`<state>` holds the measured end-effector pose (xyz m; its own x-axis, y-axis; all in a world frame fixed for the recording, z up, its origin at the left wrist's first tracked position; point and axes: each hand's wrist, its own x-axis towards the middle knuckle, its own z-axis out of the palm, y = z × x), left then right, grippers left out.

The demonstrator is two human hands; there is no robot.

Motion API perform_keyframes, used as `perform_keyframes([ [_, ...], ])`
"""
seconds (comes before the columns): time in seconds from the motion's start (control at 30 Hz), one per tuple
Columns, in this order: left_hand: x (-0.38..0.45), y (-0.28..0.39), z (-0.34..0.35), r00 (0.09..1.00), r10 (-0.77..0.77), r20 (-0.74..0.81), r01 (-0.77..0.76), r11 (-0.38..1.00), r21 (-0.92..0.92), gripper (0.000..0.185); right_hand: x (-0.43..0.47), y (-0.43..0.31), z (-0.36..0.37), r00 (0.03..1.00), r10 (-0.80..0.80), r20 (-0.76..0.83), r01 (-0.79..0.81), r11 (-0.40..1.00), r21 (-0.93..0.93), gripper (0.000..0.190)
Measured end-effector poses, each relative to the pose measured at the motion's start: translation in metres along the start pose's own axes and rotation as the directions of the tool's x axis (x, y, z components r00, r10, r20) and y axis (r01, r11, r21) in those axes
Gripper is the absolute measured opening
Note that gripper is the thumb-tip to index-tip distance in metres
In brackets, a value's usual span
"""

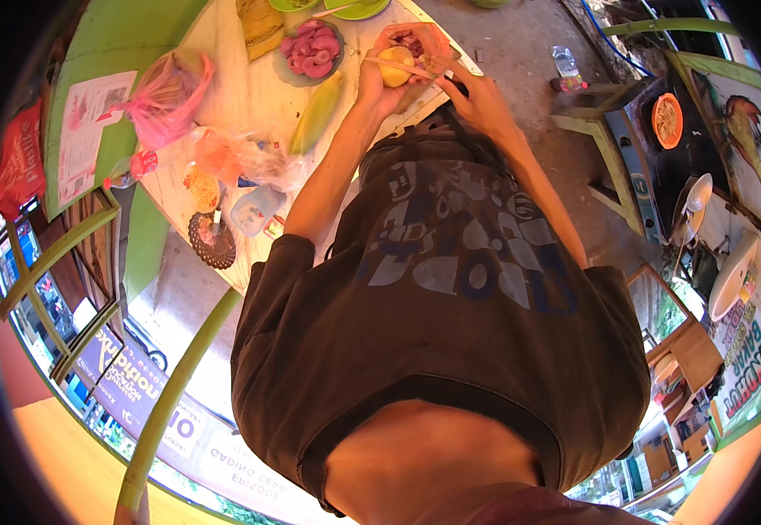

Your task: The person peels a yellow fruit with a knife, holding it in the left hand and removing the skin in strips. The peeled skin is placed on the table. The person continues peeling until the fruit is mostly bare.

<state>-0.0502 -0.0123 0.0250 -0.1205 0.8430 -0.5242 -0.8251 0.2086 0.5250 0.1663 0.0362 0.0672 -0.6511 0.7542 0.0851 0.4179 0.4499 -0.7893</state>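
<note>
My left hand (380, 90) holds a round yellow peeled fruit or vegetable (396, 64). In my right hand (482, 98) is a knife (413, 68) with a dark handle, its blade lying across the yellow piece. Just beyond both hands an orange-red plastic bag (442, 42) stands open with dark reddish pieces inside, too small to identify. A long pale green-yellow vegetable (318, 113) rests on the table left of my left forearm. Farther off, a plate (280, 71) bears pinkish-purple pieces (312, 47).
The light table (236, 85) also carries a yellow cloth (261, 27), green plates (360, 9), a pink plastic bag (165, 98), clear plastic bags (275, 157), a plastic container (257, 209) and a brown woven-look dish (212, 244). A stove (636, 167) with an orange bowl (667, 121) stands at right.
</note>
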Motion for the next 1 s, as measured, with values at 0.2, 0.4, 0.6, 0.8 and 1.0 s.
perform_keyframes([
  [0.2, -0.001, -0.013, 0.01, 0.998, 0.067, -0.017, -0.066, 0.996, 0.065, 0.044, 0.01, -0.018, 0.01, 0.999, 0.041, 0.024, -0.042, 0.997, 0.067, 0.046],
  [0.4, -0.012, 0.004, 0.014, 0.989, 0.109, 0.096, -0.119, 0.988, 0.102, 0.04, 0.011, 0.0, 0.009, 0.999, 0.037, -0.033, -0.037, 0.999, 0.019, 0.043],
  [0.6, 0.0, -0.008, 0.009, 0.987, 0.117, 0.112, -0.128, 0.987, 0.093, 0.043, 0.023, -0.013, 0.015, 0.999, 0.053, -0.01, -0.051, 0.989, 0.142, 0.043],
  [0.8, 0.004, -0.018, -0.016, 0.998, 0.022, -0.065, -0.018, 0.998, 0.068, 0.05, 0.021, 0.008, 0.036, 0.999, 0.034, 0.024, -0.037, 0.986, 0.164, 0.044],
  [1.0, -0.006, -0.001, -0.018, 0.997, 0.022, -0.079, -0.014, 0.995, 0.103, 0.051, 0.024, 0.026, 0.034, 0.996, 0.067, 0.05, -0.078, 0.965, 0.249, 0.044],
])
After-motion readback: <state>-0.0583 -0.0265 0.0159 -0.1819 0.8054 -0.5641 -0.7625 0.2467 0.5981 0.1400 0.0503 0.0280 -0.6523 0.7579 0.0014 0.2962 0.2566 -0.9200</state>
